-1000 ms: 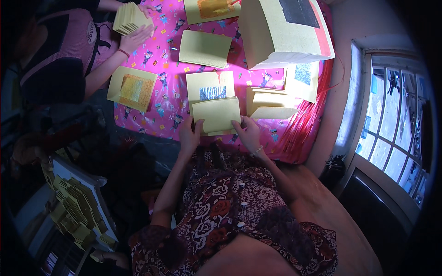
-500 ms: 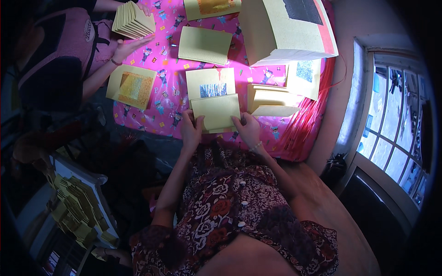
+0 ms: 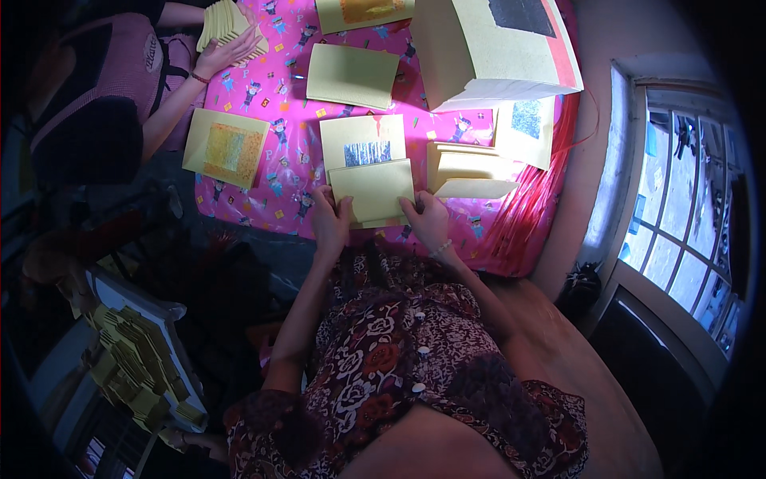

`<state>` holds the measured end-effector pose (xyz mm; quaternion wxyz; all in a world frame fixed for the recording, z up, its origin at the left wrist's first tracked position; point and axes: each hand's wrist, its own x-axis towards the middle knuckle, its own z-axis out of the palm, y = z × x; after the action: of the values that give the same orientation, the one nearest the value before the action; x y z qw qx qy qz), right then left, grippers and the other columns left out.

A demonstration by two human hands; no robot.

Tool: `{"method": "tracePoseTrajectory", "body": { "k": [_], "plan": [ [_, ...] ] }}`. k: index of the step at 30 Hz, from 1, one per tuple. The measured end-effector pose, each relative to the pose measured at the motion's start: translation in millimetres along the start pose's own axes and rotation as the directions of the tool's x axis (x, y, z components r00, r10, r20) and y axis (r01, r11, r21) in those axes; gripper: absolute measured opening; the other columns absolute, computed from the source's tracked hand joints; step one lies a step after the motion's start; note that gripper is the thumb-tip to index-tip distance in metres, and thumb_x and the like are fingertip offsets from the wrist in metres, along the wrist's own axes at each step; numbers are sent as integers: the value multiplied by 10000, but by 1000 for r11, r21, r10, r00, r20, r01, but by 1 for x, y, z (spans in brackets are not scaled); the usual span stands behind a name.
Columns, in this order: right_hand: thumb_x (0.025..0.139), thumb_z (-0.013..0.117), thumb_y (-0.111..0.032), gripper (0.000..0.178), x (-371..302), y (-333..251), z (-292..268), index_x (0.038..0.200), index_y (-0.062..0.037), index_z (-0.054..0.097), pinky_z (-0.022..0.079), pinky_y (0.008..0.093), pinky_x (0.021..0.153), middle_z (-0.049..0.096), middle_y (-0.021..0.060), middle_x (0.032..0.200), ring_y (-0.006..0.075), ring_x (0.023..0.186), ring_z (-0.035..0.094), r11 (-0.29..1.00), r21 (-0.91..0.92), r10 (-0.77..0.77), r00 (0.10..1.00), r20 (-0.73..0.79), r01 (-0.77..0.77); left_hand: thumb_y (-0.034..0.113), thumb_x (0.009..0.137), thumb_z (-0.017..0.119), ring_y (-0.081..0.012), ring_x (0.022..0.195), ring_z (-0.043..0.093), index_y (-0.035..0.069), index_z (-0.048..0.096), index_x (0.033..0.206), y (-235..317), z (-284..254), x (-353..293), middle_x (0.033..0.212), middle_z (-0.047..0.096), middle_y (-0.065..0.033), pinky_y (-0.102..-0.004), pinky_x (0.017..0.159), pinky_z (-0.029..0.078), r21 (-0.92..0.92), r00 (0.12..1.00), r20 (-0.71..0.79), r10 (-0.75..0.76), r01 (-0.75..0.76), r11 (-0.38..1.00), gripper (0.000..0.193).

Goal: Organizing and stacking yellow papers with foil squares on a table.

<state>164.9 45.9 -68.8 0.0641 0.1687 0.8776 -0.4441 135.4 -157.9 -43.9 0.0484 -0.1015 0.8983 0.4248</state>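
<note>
A sheaf of yellow joss paper [image 3: 372,190] is tilted up at the table's near edge. My left hand [image 3: 329,223] pinches its lower left side, thumb in front. My right hand [image 3: 428,223] grips the lower right corner the same way. Just behind it lies a yellow sheet with a silver patch [image 3: 367,152], its lower part covered by the sheaf. To the right, next to my right hand, several folded yellow sheets [image 3: 475,172] stand partly open.
A tall paper stack [image 3: 455,60] towers at the back right. Red strands [image 3: 523,211] hang over the table's right edge. A plain stack [image 3: 353,76] and a gold-patched one [image 3: 227,148] lie on the pink cloth. At left, a co-worker's hand [image 3: 227,54] rests on fanned papers [image 3: 227,24].
The co-worker's hand has moved up from beside the fanned papers onto them, and the fan is lower and farther back. My hands and the sheaf stay nearly the same.
</note>
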Motion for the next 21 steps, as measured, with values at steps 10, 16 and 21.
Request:
{"method": "tracePoseTrajectory", "body": {
  "k": [10,16,21],
  "plan": [
    [796,672,-335,384,-1,-7,1,683,-14,496,404,448,559,512,158,633,335,606,534,993,-104,-62,997,-51,57,197,822,648,-325,813,590,51,483,962,1,11,1,863,515,-148,-431,652,479,509,982,110,156,-191,839,261],
    [804,674,-327,372,-1,-5,5,718,-14,492,409,440,563,507,158,663,335,622,533,985,-137,-118,988,-104,104,242,803,672,-326,807,577,-20,443,977,23,25,-8,961,487,-172,-385,701,515,609,979,199,50,-163,776,389],
    [821,667,-340,365,-3,-7,5,809,-18,495,440,445,589,521,165,695,354,679,559,994,-76,-91,991,-99,84,270,777,700,-317,871,562,-40,443,1010,23,32,-18,972,483,-171,-384,715,505,635,970,172,173,-243,733,466]
  ]
}}
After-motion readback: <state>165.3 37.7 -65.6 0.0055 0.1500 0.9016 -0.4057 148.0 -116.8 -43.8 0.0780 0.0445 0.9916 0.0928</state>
